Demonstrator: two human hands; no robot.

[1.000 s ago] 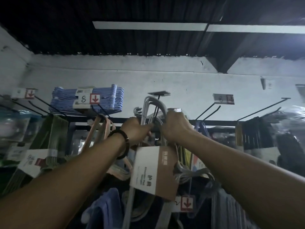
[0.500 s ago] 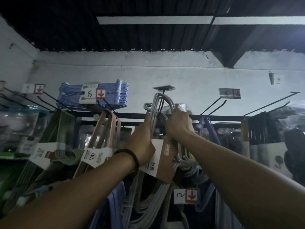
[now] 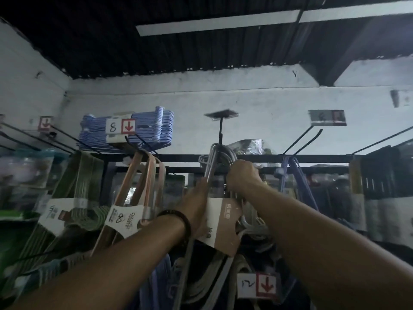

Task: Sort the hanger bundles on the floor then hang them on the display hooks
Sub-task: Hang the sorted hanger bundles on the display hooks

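Observation:
A grey hanger bundle (image 3: 214, 163) with a brown and white paper sleeve (image 3: 224, 222) hangs at the display hook (image 3: 220, 133) in the middle of the rack. My right hand (image 3: 242, 175) grips the grey hook loops just under the rack bar. My left hand (image 3: 196, 204), with a dark bracelet on the wrist, lies against the bundle's left side beside the sleeve. Whether its fingers curl round the hangers is hidden.
A black rack bar (image 3: 312, 158) runs across. An orange bundle (image 3: 145, 177), a green bundle (image 3: 76, 186) and a purple bundle (image 3: 297, 175) hang beside. Blue hangers (image 3: 147, 128) lie on top. Bare hooks (image 3: 301, 139) jut out at right. A price tag marked 12 (image 3: 257, 286) sits below.
The grey bundle's hook loops have gone up onto the middle hook. My left hand slid down from the loops to the bundle's side. The view tilted upward.

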